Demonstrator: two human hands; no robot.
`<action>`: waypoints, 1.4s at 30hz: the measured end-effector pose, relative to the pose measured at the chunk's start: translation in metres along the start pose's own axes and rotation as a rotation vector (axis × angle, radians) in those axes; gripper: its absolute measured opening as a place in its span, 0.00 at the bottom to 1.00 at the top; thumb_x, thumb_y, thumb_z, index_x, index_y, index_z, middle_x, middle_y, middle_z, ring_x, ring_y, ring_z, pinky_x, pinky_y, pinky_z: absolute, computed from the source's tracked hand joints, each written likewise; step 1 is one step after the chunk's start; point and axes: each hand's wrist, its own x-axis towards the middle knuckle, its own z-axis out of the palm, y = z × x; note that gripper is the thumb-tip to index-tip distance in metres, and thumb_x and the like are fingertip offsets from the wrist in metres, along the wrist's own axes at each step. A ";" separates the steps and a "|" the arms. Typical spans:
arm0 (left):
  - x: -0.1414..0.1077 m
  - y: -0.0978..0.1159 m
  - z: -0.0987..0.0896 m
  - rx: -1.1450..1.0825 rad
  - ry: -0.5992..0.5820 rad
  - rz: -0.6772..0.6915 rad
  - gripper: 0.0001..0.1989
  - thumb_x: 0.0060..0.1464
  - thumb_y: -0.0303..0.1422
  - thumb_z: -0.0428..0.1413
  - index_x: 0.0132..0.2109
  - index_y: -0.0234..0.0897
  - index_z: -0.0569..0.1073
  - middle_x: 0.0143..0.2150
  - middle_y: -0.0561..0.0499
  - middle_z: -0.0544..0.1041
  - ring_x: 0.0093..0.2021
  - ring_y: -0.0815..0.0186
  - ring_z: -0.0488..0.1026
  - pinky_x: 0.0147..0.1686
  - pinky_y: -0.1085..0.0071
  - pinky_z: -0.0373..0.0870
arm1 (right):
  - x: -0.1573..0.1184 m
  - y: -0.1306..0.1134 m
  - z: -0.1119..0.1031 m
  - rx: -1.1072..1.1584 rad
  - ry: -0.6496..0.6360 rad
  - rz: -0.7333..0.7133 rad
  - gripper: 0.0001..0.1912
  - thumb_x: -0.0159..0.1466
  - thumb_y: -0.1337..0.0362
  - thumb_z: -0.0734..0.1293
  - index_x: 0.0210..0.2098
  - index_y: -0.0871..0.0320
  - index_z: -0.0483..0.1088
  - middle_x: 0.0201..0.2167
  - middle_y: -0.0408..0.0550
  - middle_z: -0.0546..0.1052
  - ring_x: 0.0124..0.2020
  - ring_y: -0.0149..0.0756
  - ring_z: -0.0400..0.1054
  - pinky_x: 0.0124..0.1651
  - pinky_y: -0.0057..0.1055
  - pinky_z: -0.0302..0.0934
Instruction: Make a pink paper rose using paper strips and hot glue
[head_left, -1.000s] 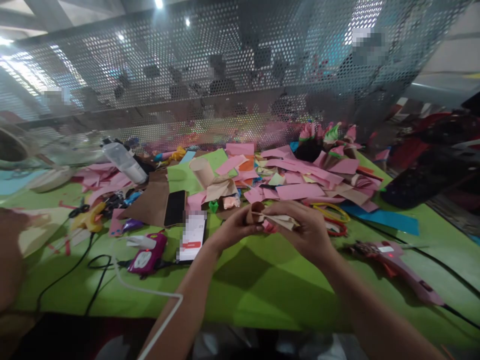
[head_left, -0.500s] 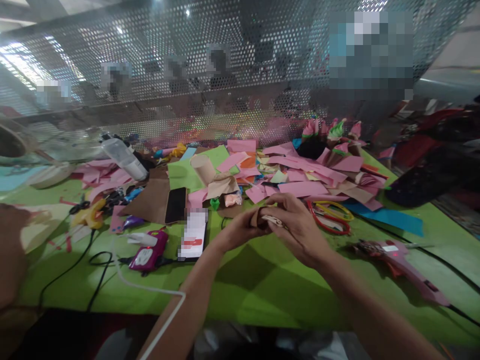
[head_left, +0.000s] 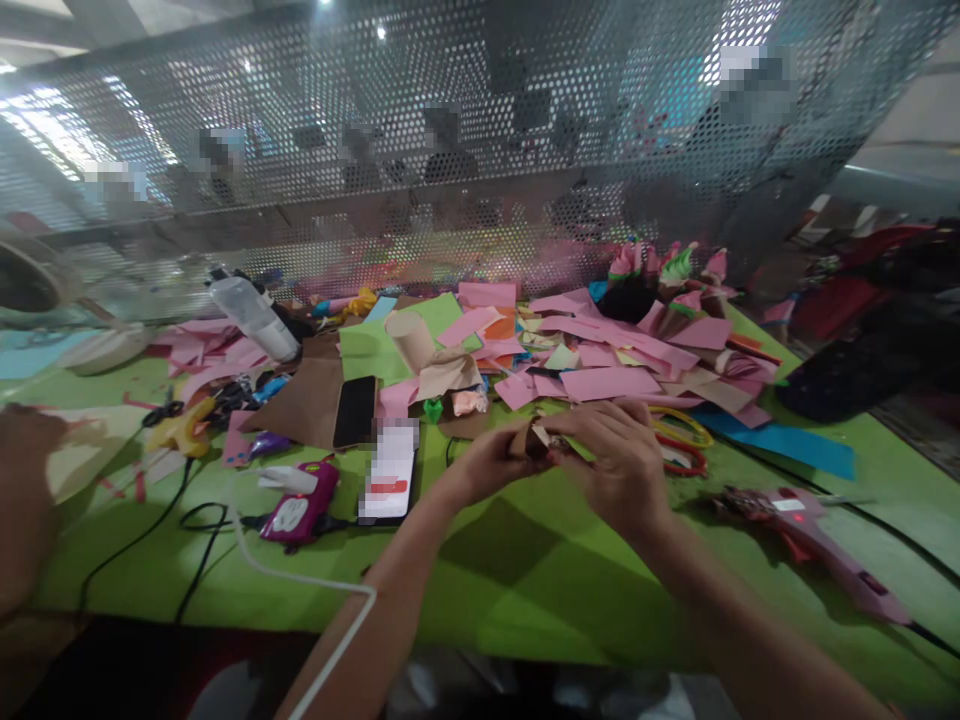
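Observation:
A small rolled piece of brown paper is held above the green table. Wrapped round its left side is my left hand. From the right, my right hand pinches at the open end of the roll, where a pale edge shows; its fingers are partly hidden. Behind my hands lies crumpled tan paper, with a tan paper tube standing beside it. A pink glue gun rests on the table to the right of my right hand.
Pink paper scraps cover the table's back. Scissors with red and yellow handles lie behind my right hand. On the left are a lit phone, a dark phone, a magenta device, a bottle and another person's arm.
My right hand has turned and shifted slightly right, its fingers now at the roll's end. The roll has tilted a little in my left hand. The camera view has moved slightly.

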 end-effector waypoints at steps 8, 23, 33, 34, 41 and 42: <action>-0.001 0.003 0.000 -0.115 0.036 -0.045 0.27 0.36 0.48 0.70 0.39 0.33 0.74 0.35 0.51 0.75 0.38 0.64 0.71 0.43 0.66 0.71 | -0.001 -0.004 0.003 -0.024 -0.098 -0.012 0.13 0.65 0.67 0.64 0.44 0.49 0.79 0.39 0.48 0.80 0.41 0.43 0.68 0.43 0.42 0.58; -0.005 0.000 -0.001 0.201 0.083 0.063 0.15 0.48 0.38 0.64 0.42 0.34 0.75 0.39 0.49 0.76 0.42 0.60 0.70 0.43 0.67 0.67 | 0.001 0.006 0.005 0.147 -0.153 0.127 0.11 0.58 0.74 0.65 0.32 0.51 0.74 0.28 0.40 0.80 0.31 0.38 0.69 0.38 0.35 0.59; -0.002 -0.002 -0.006 0.039 0.066 0.064 0.23 0.45 0.42 0.67 0.45 0.33 0.76 0.43 0.46 0.79 0.47 0.56 0.73 0.50 0.64 0.68 | 0.006 -0.007 -0.006 -0.025 -0.367 -0.054 0.10 0.66 0.67 0.61 0.38 0.55 0.74 0.46 0.51 0.78 0.48 0.46 0.65 0.49 0.44 0.55; -0.002 -0.003 -0.006 -0.009 0.073 0.059 0.25 0.44 0.43 0.68 0.46 0.33 0.76 0.44 0.45 0.79 0.47 0.56 0.73 0.50 0.64 0.68 | 0.007 -0.009 -0.006 -0.039 -0.390 -0.051 0.09 0.66 0.66 0.61 0.38 0.55 0.74 0.48 0.52 0.77 0.50 0.47 0.64 0.50 0.45 0.55; -0.003 0.001 -0.001 -0.210 0.052 0.117 0.23 0.41 0.36 0.69 0.47 0.35 0.78 0.44 0.44 0.81 0.48 0.54 0.75 0.53 0.60 0.69 | 0.000 -0.016 0.002 -0.126 -0.405 0.026 0.08 0.65 0.61 0.63 0.35 0.54 0.74 0.47 0.54 0.72 0.49 0.49 0.62 0.49 0.47 0.57; -0.004 0.004 0.001 -0.230 0.038 0.117 0.22 0.41 0.35 0.69 0.46 0.34 0.79 0.43 0.44 0.81 0.48 0.53 0.75 0.53 0.59 0.69 | -0.001 -0.016 0.003 -0.133 -0.407 0.035 0.08 0.65 0.60 0.63 0.35 0.54 0.74 0.46 0.54 0.72 0.48 0.48 0.62 0.49 0.47 0.57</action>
